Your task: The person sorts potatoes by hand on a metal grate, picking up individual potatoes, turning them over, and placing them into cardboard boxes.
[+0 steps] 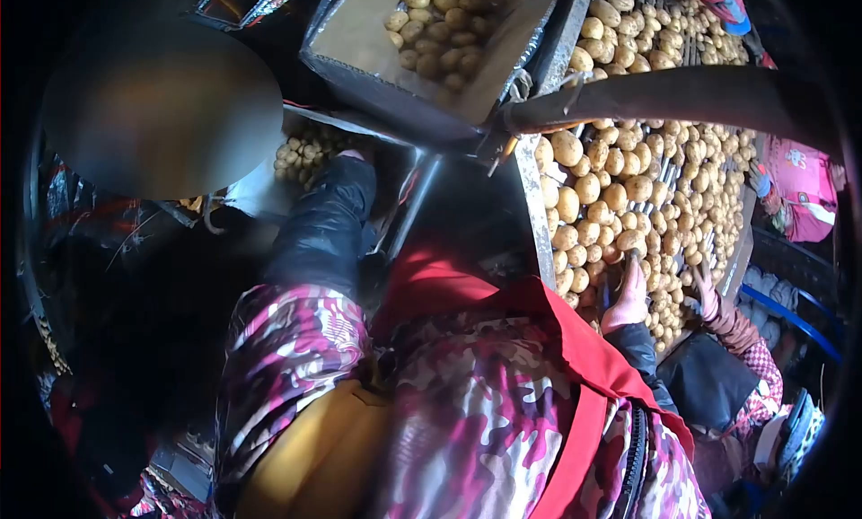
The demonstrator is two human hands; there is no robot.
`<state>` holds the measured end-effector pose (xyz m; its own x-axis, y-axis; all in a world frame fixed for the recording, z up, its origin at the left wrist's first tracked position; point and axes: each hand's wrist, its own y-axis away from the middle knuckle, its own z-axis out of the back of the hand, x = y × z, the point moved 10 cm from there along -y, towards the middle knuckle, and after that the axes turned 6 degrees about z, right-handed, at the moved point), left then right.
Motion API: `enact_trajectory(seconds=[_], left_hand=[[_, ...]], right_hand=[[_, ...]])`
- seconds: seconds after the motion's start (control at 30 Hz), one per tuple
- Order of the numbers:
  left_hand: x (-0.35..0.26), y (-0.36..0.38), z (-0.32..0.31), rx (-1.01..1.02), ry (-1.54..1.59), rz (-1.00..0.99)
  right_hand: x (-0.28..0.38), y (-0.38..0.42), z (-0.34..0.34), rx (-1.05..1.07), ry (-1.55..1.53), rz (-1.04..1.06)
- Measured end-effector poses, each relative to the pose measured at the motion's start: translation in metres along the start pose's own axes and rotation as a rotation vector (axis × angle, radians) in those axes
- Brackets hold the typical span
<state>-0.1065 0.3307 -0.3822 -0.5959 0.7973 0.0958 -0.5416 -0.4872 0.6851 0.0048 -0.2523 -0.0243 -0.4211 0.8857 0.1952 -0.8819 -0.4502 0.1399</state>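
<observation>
My right hand (pixel 629 302), in a dark sleeve cuff, is over the potatoes on the sorting conveyor (pixel 544 236). Its fingers stretch forward, and their tips meet or nearly meet a potato (pixel 631 241). To the left, my left arm in a dark oversleeve reaches down to a container of small potatoes (pixel 301 157). Only a bit of my left hand (pixel 352 154) shows beside them; its fingers are hidden, so a grip on anything cannot be made out.
A lined box (pixel 359 43) holding potatoes stands ahead. A dark curved bar (pixel 664 97) crosses above the conveyor. Another person's hand (pixel 707 290) works among the potatoes at right; further people stand along the far side. A blurred round object (pixel 162 115) blocks the upper left.
</observation>
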Motion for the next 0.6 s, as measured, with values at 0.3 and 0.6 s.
enact_trajectory(seconds=[0.3,0.6], left_hand=[[0.033,0.076,0.044,0.264,0.871,-0.393],[-0.191,0.37,0.23,0.861,0.887,-0.627]], right_hand=[[0.016,0.001,0.006,0.008,-0.028,0.116],[0.051,0.006,0.026,-0.062,-0.252,0.215]])
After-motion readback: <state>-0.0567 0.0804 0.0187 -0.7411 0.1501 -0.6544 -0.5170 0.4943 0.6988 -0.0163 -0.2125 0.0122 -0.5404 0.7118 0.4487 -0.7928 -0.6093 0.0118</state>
